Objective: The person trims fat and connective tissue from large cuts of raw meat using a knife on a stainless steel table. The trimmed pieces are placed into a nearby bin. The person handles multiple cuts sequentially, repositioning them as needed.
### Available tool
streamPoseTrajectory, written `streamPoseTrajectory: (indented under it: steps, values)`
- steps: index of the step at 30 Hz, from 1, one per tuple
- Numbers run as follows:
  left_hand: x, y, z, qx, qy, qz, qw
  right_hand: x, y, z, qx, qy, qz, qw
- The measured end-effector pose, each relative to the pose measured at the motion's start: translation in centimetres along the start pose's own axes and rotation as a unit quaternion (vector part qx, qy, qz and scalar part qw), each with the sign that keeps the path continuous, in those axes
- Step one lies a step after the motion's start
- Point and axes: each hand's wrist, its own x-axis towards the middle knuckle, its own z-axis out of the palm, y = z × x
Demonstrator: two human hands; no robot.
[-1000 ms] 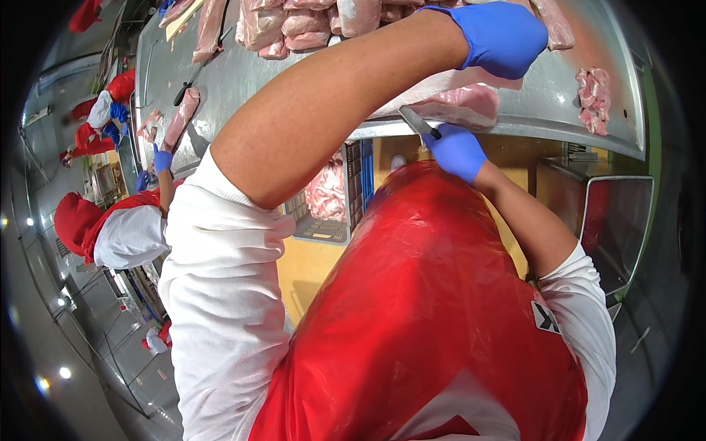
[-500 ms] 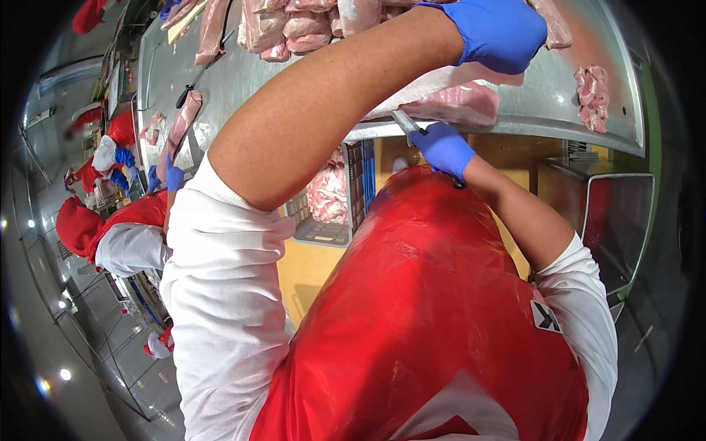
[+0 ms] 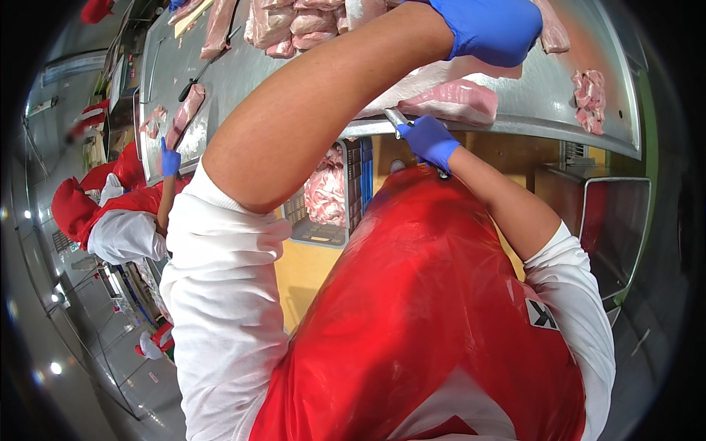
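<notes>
My left hand [image 3: 493, 31], in a blue glove, reaches across the table and rests over a long pale slab of meat [image 3: 419, 84]; its fingers are hidden on the far side. Along the near edge lies a pink piece of meat [image 3: 460, 101], touching the pale slab or joined to it; I cannot tell which. My right hand [image 3: 430, 140], also gloved, is closed round the handle of a knife [image 3: 398, 118]. The blade points up and left, at the left end of the pink meat by the table edge.
Stacked meat pieces [image 3: 312, 22] fill the back of the metal table [image 3: 544, 95]. Small trimmings [image 3: 590, 101] lie at right. Below the edge stands a grey crate [image 3: 320, 234] of trimmings. A metal bin [image 3: 618, 220] is at lower right. A co-worker [image 3: 121, 220] works at left.
My right hand and the knife have shifted a little left along the meat's near edge. My left hand has moved slightly left too. The co-worker at left has changed posture.
</notes>
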Motion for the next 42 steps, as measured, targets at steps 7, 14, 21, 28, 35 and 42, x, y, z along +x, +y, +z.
streamPoseTrajectory:
  steps: [7,14,21,28,35,42]
  values:
    - [-1.0,0.4,-0.8,0.013,0.063,0.039,0.997,2.2,-2.9,-0.1,0.194,-0.001,0.051,0.980]
    - [-2.5,1.4,-3.3,0.038,0.029,-0.018,0.999,0.8,0.2,1.3,0.046,0.004,-0.017,0.999]
    - [-3.3,2.1,-4.0,0.023,0.046,-0.007,0.999,0.7,0.0,1.3,-0.190,0.025,-0.159,0.969]
    - [-4.3,2.2,-5.7,0.018,0.059,-0.009,0.998,4.0,-4.2,1.8,0.020,0.001,0.022,1.000]
    - [-5.5,2.1,-7.1,0.044,0.089,-0.030,0.995,1.3,0.8,2.6,-0.173,0.072,-0.181,0.966]
    - [-6.4,1.9,-8.1,0.038,0.121,-0.015,0.992,2.6,-0.5,3.1,-0.206,0.066,-0.215,0.952]
